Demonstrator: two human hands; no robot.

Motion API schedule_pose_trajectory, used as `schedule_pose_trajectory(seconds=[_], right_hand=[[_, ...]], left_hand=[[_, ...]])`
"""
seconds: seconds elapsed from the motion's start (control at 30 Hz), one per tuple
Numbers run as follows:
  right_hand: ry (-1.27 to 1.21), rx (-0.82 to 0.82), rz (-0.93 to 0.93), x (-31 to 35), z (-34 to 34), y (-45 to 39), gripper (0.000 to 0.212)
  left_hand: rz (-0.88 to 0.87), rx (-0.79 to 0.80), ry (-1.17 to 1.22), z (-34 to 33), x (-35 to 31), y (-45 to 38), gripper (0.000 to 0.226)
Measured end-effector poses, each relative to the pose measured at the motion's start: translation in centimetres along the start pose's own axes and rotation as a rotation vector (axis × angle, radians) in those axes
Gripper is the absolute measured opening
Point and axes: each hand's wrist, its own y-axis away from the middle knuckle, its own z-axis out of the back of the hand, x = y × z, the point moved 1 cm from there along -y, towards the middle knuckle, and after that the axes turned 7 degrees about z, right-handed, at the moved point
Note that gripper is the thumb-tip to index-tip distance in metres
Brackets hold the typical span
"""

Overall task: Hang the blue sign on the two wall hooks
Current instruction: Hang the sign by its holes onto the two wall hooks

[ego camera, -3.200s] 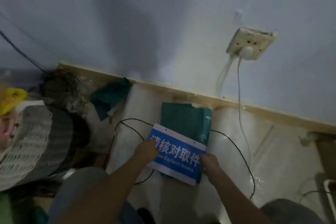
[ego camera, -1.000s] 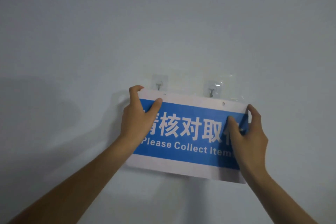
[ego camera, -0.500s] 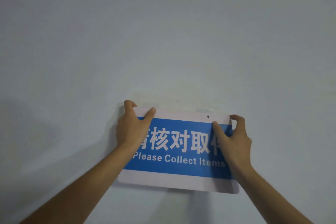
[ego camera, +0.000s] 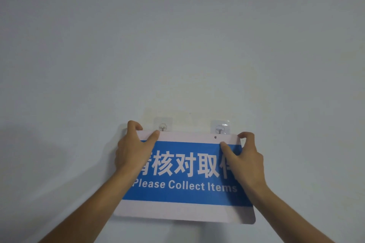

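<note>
The blue sign (ego camera: 183, 179), white-bordered with white lettering, is pressed against the pale wall. My left hand (ego camera: 134, 150) grips its upper left corner, thumb on the front. My right hand (ego camera: 245, 162) grips its upper right corner the same way. Two clear adhesive hooks are stuck to the wall just above the sign's top edge: the left hook (ego camera: 163, 126) and the right hook (ego camera: 219, 129). A small hole (ego camera: 215, 137) in the sign's top border lies just below the right hook. The left hole is hidden under my thumb.
A plain pale wall (ego camera: 177, 45) fills the whole view. Nothing else is mounted on it around the hooks.
The sign has dropped slightly relative to the hooks: half a second ago its top edge covered them, now both hooks show above the edge. Both hands keep their grip.
</note>
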Motion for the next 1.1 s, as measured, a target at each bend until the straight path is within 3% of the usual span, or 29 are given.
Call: schedule_pose_trajectory(seconds=[0.23, 0.5, 0.7, 1.1], right_hand=[[0.006, 0.043, -0.082, -0.2, 1.2, 1.0, 0.045], [-0.082, -0.041, 0.024, 1.3, 2.8, 1.2, 0.043], [-0.015, -0.001, -0.068, 1.3, 1.1, 0.9, 0.044], [0.018, 0.007, -0.131, 1.1, 0.7, 1.0, 0.046]], left_hand=[[0.061, 0.072, -0.024, -0.6, 0.4, 1.0, 0.046], [-0.044, -0.053, 0.023, 0.5, -2.0, 1.2, 0.045], [0.021, 0.024, -0.044, 0.3, -0.9, 0.3, 0.048], [0.009, 0.026, -0.129, 0.4, -1.2, 0.5, 0.047]])
